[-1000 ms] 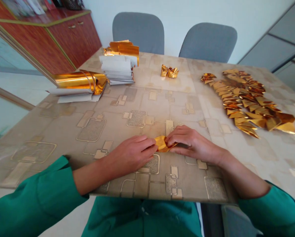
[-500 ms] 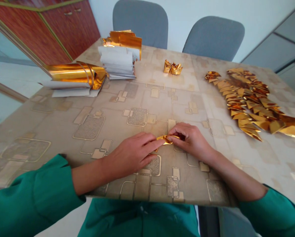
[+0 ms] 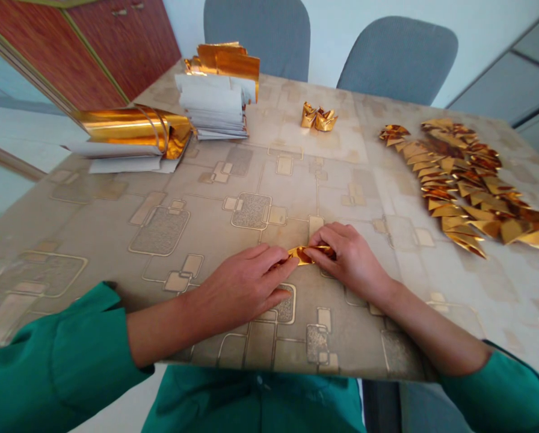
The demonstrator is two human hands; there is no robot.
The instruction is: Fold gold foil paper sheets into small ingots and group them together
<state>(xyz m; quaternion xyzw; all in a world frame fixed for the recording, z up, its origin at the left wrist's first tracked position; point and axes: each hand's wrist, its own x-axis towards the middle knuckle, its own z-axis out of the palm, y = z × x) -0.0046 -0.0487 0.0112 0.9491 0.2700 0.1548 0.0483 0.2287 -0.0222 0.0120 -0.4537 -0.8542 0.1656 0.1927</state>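
A person's left hand [image 3: 240, 288] and right hand [image 3: 348, 264] meet on a patterned beige worktop [image 3: 93, 222], their fingers [image 3: 321, 243] firmly pinching a narrow folded strip of gold foil [image 3: 303, 255] from both ends, in front of the person. Farther along sit two small folded gold pieces [image 3: 319, 118]. To the right lies a long overlapping band of folded gold triangles [image 3: 459, 180]. To the left are stacked white paper [image 3: 210, 108] and curled gold foil sheets [image 3: 129, 127].
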